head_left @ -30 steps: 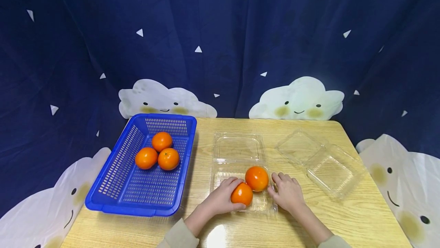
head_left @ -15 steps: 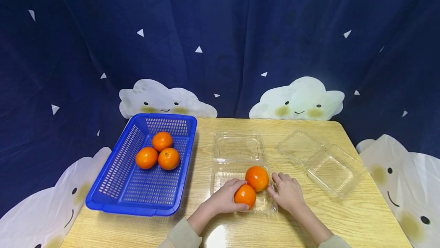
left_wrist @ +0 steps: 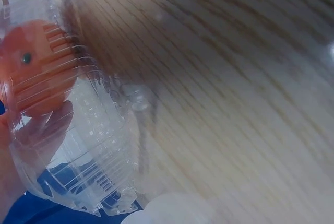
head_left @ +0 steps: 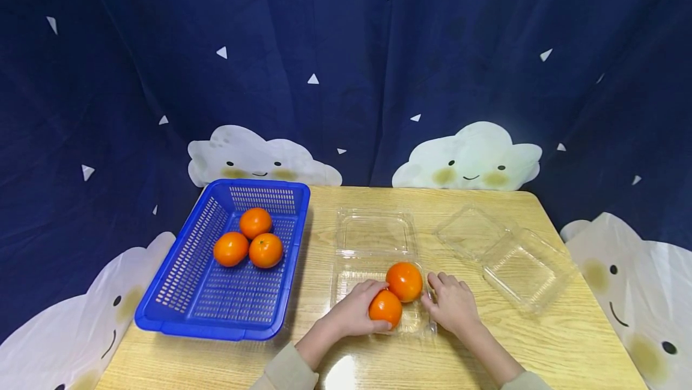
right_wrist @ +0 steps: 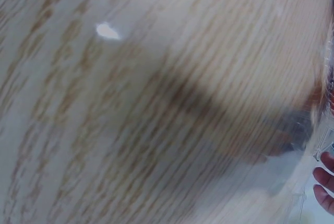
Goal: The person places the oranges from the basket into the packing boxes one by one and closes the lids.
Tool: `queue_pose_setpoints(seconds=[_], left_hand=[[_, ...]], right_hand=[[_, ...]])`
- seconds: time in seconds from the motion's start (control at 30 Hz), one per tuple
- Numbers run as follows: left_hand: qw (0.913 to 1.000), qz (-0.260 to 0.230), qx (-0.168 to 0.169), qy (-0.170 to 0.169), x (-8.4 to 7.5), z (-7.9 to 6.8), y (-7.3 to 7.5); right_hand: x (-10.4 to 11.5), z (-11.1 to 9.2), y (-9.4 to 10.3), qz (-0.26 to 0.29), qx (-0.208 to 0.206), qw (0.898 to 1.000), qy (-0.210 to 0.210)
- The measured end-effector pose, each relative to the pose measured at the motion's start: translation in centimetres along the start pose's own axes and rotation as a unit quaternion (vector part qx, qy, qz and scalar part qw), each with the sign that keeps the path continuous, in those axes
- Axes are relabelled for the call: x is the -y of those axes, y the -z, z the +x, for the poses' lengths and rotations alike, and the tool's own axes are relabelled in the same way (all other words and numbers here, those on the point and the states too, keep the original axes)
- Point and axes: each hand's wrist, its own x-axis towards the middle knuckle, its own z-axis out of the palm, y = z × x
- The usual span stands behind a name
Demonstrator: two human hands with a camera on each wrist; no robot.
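Note:
My left hand has its fingers and thumb curled round an orange in the near half of a clear plastic clamshell box. A second orange sits in the same half, right behind the held one and touching it. Through the clear wall in the left wrist view, an orange shows, with fingers beneath it. My right hand rests at the box's right edge, fingers loosely bent and spread, thumb beside the rear orange. Only a few of its fingertips show in the right wrist view.
At the left stands a blue plastic basket holding several oranges, grouped toward its back. Another clamshell box lies opened flat and askew on the right of the wooden table. A dark blue curtain hangs behind.
My left hand and the orange it holds have shifted slightly to the right within the box, against the other orange. My right hand has stayed put.

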Motion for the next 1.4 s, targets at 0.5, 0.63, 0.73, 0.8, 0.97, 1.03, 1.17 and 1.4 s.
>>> queue_pose_setpoints(seconds=[0.5,0.63,0.73,0.8,0.97,1.03,1.17,1.4], left_hand=[[0.9991,0.038,-0.017,0.003,-0.2,-0.1,0.7],[0.9951,0.087,-0.045,-0.015,-0.3,-0.1,1.4],[0.9882,0.129,-0.075,-0.034,-0.5,-0.3,2.3],[0.9801,0.165,-0.099,-0.05,-0.6,-0.4,2.9],[0.953,0.24,-0.162,-0.089,-0.3,-0.5,4.3],[0.9446,0.258,-0.18,-0.094,-0.1,-0.6,4.8],[0.9359,0.278,-0.2,-0.082,0.2,-1.0,5.9],[0.9273,0.287,-0.234,-0.057,1.0,-1.8,7.7]], right_hand=[[0.0,0.0,0.0,0.001,0.0,1.0,-0.001],[-0.1,0.0,0.0,0.002,0.002,1.0,0.001],[-0.1,0.0,0.0,0.003,0.001,1.0,0.002],[-0.1,0.0,0.0,0.005,-0.001,1.0,0.002],[0.0,0.0,0.1,0.005,-0.002,1.0,0.002],[0.0,0.0,0.0,0.004,-0.001,1.0,0.002],[0.0,0.0,0.0,0.002,0.002,1.0,0.002],[-0.1,-0.1,-0.1,0.002,-0.005,1.0,0.002]])
